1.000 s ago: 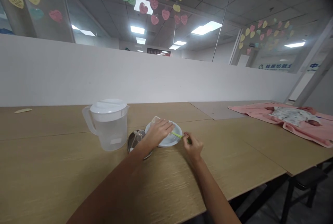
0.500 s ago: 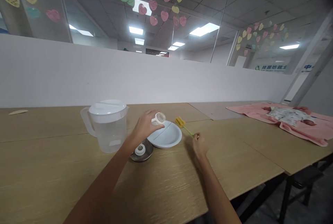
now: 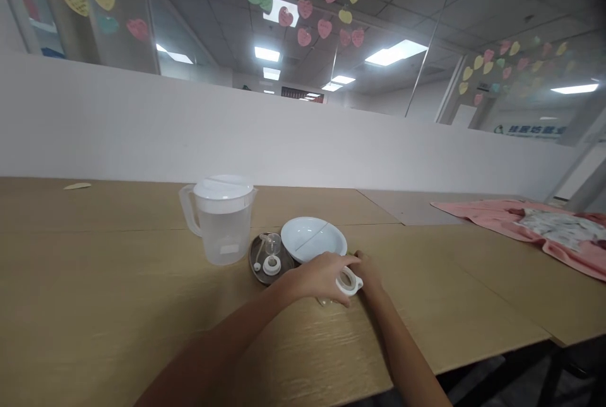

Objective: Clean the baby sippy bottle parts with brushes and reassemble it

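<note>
My left hand is closed around a clear baby bottle, whose white ring-shaped neck points right, toward my right hand. Below the fingers a bit of its clear body shows. Close beside that opening, my right hand is curled shut; the sponge brush it gripped a moment ago is almost wholly hidden behind the hands. Just behind them stands a white bowl. Left of the bowl, a round metal tray carries a clear cap, a white collar with a nipple and a small straw piece.
A lidded translucent pitcher stands left of the tray. On the right, a pink cloth bears a doll in patterned clothes. A flat pale piece lies far left. A white wall rises behind the table.
My left hand has brought the bottle right and down from over the bowl to my right hand. The yellow sponge head has gone out of sight. The view has turned slightly left.
</note>
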`<state>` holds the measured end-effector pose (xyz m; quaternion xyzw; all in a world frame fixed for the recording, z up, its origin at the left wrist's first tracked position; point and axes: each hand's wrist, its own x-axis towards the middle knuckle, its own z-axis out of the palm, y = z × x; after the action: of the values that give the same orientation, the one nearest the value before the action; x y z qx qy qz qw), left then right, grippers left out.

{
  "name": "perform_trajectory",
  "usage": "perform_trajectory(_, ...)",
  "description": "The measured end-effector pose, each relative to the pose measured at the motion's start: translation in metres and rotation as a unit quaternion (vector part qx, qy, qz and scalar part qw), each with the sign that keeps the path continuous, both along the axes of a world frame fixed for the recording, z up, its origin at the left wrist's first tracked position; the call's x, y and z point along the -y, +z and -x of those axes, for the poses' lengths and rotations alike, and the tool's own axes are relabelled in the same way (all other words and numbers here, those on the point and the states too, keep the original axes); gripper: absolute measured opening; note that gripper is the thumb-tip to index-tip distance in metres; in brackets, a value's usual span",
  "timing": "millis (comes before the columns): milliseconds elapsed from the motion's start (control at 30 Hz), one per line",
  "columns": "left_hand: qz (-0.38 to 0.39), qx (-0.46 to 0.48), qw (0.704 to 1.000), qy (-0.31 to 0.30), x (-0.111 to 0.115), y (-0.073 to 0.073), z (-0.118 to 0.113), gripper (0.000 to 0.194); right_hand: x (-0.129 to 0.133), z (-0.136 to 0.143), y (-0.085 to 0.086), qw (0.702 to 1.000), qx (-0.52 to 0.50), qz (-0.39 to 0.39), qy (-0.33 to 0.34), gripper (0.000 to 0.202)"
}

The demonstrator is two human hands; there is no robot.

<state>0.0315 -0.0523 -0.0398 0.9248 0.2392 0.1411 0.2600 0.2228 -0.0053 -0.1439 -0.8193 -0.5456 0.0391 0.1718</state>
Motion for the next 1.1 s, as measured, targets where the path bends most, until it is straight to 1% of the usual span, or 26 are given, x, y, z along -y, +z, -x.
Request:
perform_trajectory(100,-0.004,-0.021,1.0,0.022,-0.005,-0.003,0.006,0.076,0.0,0.001,0.001,0.999,0.007,0.026,0.029,0.03)
perform_trajectory(167,-0.003,-0.052,0.998,0.04,-0.007,-0.001,0.009,0.075,0.001,-0.001,-0.001,0.998,0.021,0.042,0.029,0.034)
perform_trajectory(233,-0.006,-0.081,0.995,0.051,-0.011,0.004,0.017,0.076,0.004,-0.006,-0.002,0.998,0.03,0.059,0.016,0.035)
perform_trajectory(300,-0.011,-0.078,0.995,0.069,-0.02,0.012,0.029,0.075,0.007,-0.013,-0.003,0.998,0.028,0.054,0.0,0.033)
perform_trajectory(333,-0.016,-0.065,0.994,0.091,-0.027,0.017,0.037,0.071,0.007,-0.016,-0.001,0.999,0.023,0.04,-0.009,0.033)
perform_trajectory(367,-0.026,-0.055,0.99,0.126,-0.034,0.021,0.046,0.064,0.006,-0.018,0.002,1.0,0.017,0.018,-0.015,0.033)
perform_trajectory(433,-0.064,-0.071,0.97,0.225,-0.049,0.026,0.063,0.043,-0.001,-0.016,0.015,0.999,0.002,-0.038,-0.019,0.035)
perform_trajectory(467,-0.094,-0.116,0.949,0.277,-0.056,0.025,0.071,0.034,-0.007,-0.012,0.024,0.998,-0.007,-0.066,-0.01,0.036)
perform_trajectory(500,-0.106,-0.151,0.934,0.306,-0.062,0.021,0.077,0.027,-0.014,-0.006,0.035,0.996,-0.018,-0.091,0.007,0.037)
perform_trajectory(533,-0.112,-0.176,0.923,0.325,-0.067,0.015,0.082,0.023,-0.022,0.002,0.047,0.992,-0.028,-0.112,0.042,0.036)
perform_trajectory(600,-0.122,-0.209,0.905,0.351,-0.074,-0.002,0.087,0.016,-0.04,0.024,0.069,0.983,-0.049,-0.123,0.13,0.034)
perform_trajectory(633,-0.123,-0.22,0.899,0.359,-0.076,-0.011,0.087,0.013,-0.049,0.036,0.077,0.974,-0.072,-0.1,0.188,0.033)
perform_trajectory(667,-0.122,-0.228,0.895,0.364,-0.078,-0.02,0.086,0.011,-0.057,0.048,0.082,0.966,-0.103,-0.057,0.232,0.03)
perform_trajectory(733,-0.118,-0.237,0.891,0.368,-0.081,-0.031,0.085,0.007,-0.07,0.069,0.083,0.958,-0.12,0.01,0.26,0.017)
perform_trajectory(800,-0.117,-0.233,0.894,0.364,-0.084,-0.035,0.085,0.008,-0.079,0.084,0.077,0.955,-0.119,0.052,0.266,0.007)
perform_trajectory(900,-0.124,-0.212,0.904,0.351,-0.087,-0.03,0.087,0.011,-0.086,0.092,0.066,0.956,-0.097,0.07,0.266,0.013)
perform_trajectory(967,-0.133,-0.199,0.906,0.349,-0.085,-0.024,0.088,0.013,-0.088,0.09,0.067,0.959,-0.08,0.055,0.266,0.015)
perform_trajectory(1033,-0.143,-0.191,0.904,0.354,-0.081,-0.016,0.088,0.015,-0.086,0.083,0.075,0.961,-0.068,0.024,0.266,0.015)
perform_trajectory(1100,-0.156,-0.186,0.901,0.36,-0.074,-0.002,0.09,0.017,-0.081,0.073,0.09,0.96,-0.069,-0.02,0.27,0.016)
